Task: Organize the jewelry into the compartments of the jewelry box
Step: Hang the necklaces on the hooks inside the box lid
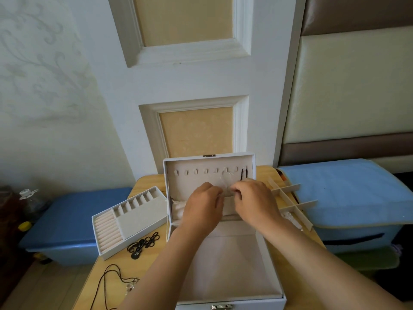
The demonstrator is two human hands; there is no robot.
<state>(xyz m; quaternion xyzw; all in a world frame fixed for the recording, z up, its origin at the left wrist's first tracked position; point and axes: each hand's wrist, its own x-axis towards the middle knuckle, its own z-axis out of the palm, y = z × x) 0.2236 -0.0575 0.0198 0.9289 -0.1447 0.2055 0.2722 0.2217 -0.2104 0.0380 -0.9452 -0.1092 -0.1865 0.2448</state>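
In the head view, the left hand point(204, 205) and right hand point(253, 199) are both pinching the lower end of a pale necklace point(226, 179) hanging from a hook inside the jewelry box point(190, 186) lid. It is looking light, limp and tangle-prone, best held near its ends.

matt velvety jewelry box point(225, 260) lining

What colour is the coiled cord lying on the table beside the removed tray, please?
Black; the coiled cord shows best in the head view.
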